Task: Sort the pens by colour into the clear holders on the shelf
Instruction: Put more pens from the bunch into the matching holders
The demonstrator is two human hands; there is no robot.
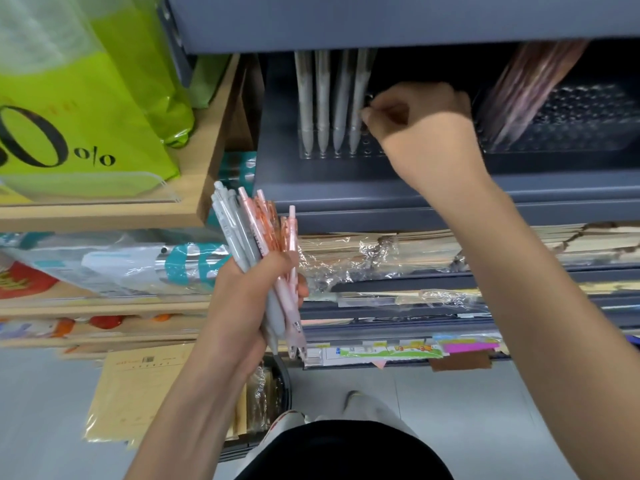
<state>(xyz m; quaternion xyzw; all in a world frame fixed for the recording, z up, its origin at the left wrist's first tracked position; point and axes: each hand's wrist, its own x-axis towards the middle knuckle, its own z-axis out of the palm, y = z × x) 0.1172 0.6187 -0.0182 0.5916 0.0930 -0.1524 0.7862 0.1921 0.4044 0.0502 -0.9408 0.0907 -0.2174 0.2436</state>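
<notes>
Right hand (420,124) sits in the upper middle of the frame, reached into the grey shelf (346,188), its fingers curled in and the fingertips (366,116) drawn together right against the last of four grey pens (358,98) that stand tip-down in a clear holder (341,152). Blur makes it impossible to tell whether the tips pinch that pen or merely touch it. By the look of it, the step in hand is seating a grey pen in its row. Lower down, at the centre of the frame, the left hand (249,299) is wrapped around a bunch of pens (256,233), grey ones on its left side and pink ones on its right, buttons up. The next move probably calls for letting go without tipping the neighbours, then drawing one pen from the bunch and matching it by colour: grey to the free holes just right of the row, pink likely to the second holder (588,133) at the upper right, where pinkish pens (530,84) lean. That second holder is smeared and its count cannot be read; the shelf board above (381,19) cuts off the tops of the standing pens, and the right hand hides the rest of the first holder.
</notes>
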